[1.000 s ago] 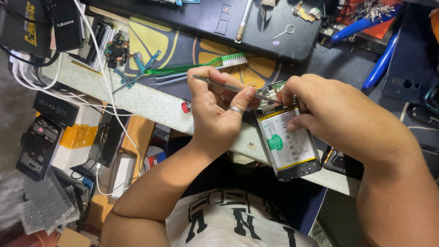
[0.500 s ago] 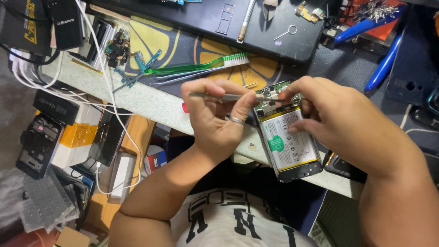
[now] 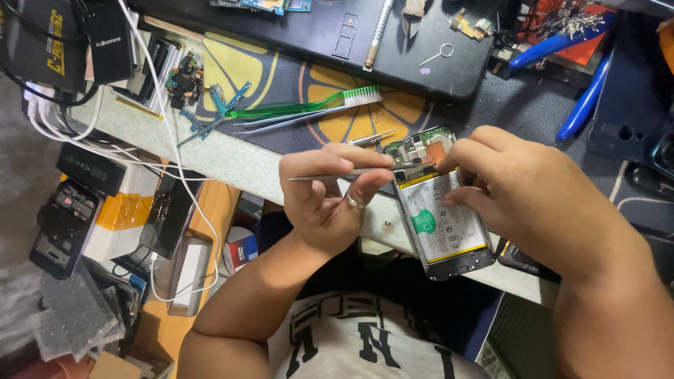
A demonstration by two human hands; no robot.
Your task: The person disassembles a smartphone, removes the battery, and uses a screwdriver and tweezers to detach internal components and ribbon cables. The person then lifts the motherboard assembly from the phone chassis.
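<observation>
Seen from the head camera: the left hand [image 3: 330,200] pinches slim metal tweezers [image 3: 351,173], tips aimed at the top of an opened phone [image 3: 442,207]. The right hand [image 3: 533,200] clamps that phone at its upper edge, holding it over the workbench's [image 3: 239,165] near edge. A green toothbrush [image 3: 302,107] lies farther back, beside a second pair of tweezers [image 3: 295,121].

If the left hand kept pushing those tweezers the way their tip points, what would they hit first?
The left hand aims the tweezers rightward. Their tip seems already at the exposed circuit board on the opened phone, just above the battery. The right hand lies beyond. Depth is unclear.
</observation>
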